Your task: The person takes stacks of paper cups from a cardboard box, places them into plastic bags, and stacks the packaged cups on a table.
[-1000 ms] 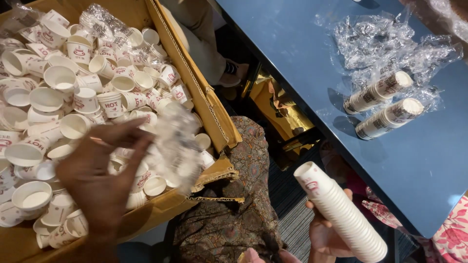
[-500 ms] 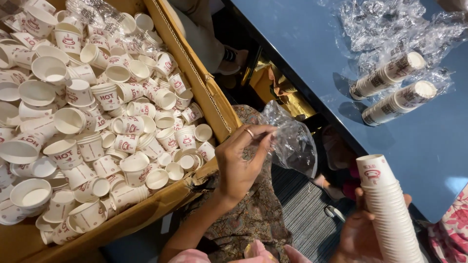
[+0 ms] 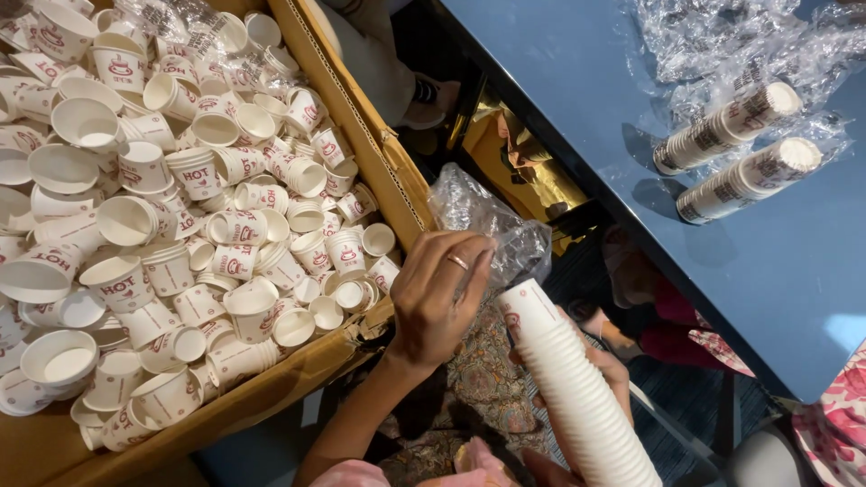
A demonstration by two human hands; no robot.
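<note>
My left hand pinches clear wrapper off the cup stack my right hand grips, lower centre; sleeve mostly removed.

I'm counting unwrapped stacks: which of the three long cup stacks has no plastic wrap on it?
The stack of cups gripped by the right hand at bottom centre is bare. The two wrapped stacks lie on the blue table.

Both forearms are bare, with no sleeves reaching the wrists. The left hand wears a thin, plain gold-coloured band ring on one of its fingers. The right hand shows no jewellery where it is visible. A pink garment edge shows at the bottom of the view.
</note>
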